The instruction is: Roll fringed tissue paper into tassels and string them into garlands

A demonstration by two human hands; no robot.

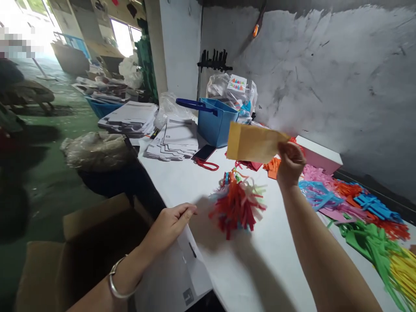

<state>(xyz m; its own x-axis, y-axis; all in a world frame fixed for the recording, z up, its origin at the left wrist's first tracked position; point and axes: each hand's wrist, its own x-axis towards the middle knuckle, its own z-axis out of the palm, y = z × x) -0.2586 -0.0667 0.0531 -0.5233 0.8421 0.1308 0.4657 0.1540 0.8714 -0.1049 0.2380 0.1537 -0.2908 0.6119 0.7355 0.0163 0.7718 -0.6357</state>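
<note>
Flat tan kraft-paper envelope (251, 142): held up in the air above the long white worktable (260, 268), over its far middle, clear of everything lying on it. Judged very light, thin and pliant, not slippery, and likely to bend or crease under a hard squeeze. Best taken by a light pinch at a short edge or corner, as it was here.
Loose bundle of multi-coloured paper fringe strips (238, 203): lay on the table below the envelope, between the two hands, touched by neither.
Right hand (290, 164): raised, fingers closed on the envelope's right end.
Left hand (170, 223): empty, fingers loosely extended, resting at the table's near edge on a white printed sheet (195, 264).
</note>
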